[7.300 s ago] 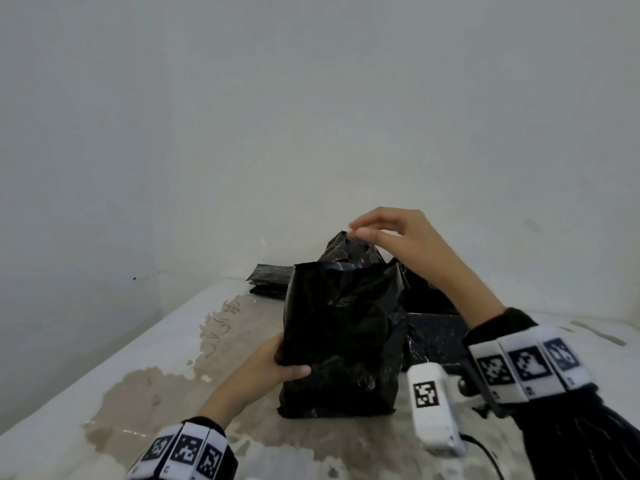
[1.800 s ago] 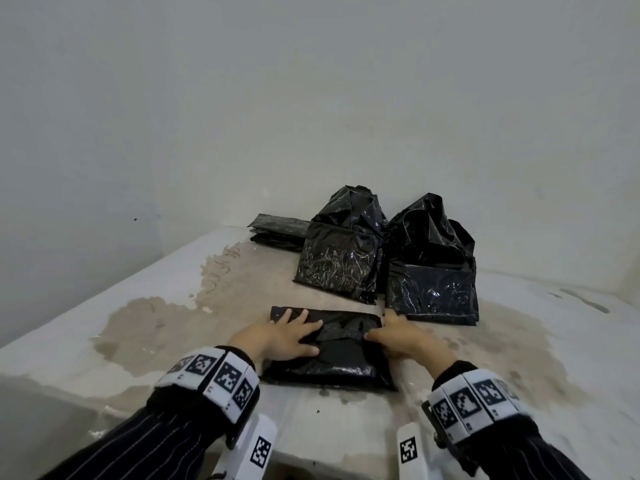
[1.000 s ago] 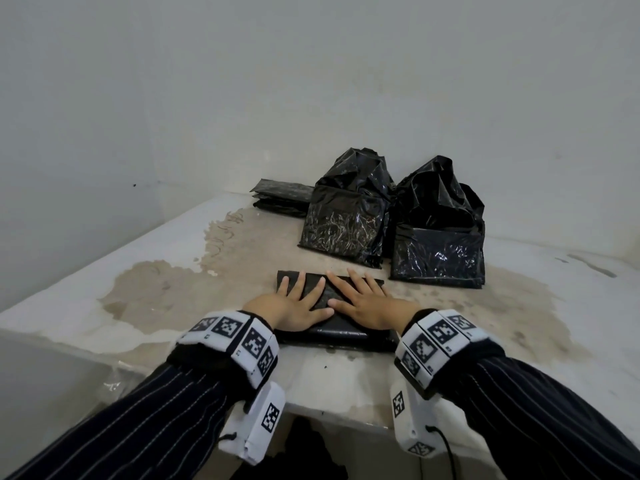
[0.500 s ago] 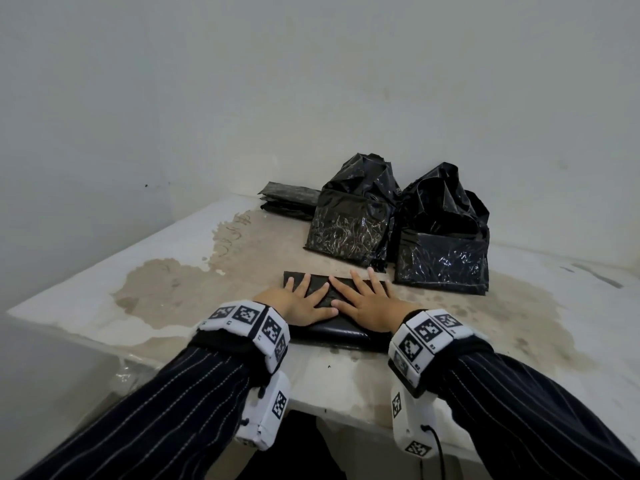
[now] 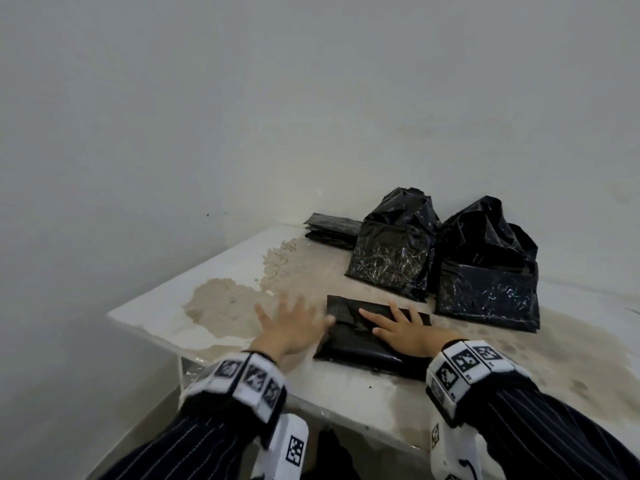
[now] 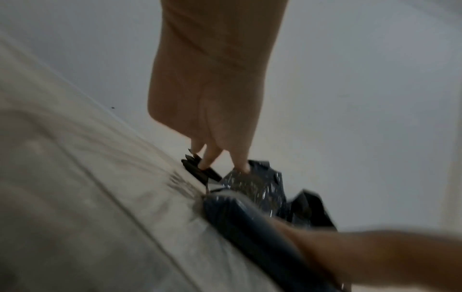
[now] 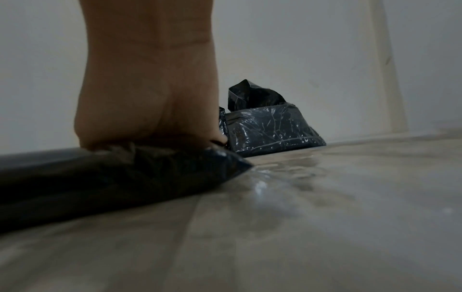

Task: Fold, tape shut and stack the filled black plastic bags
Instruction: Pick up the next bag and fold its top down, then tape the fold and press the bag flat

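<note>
Right hand flat-pressing folded bag, left hand hovering spread beside it; untaped fold risks springing open.

Left hand motion-blurred beside the flat folded black plastic bag; the right palm hides the bag's fold; sleeves cut off below.

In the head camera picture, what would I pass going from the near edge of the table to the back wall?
Folded flat black plastic bag under the right hand → two upright filled black plastic bags → low stack of flat black bags by the wall.
</note>
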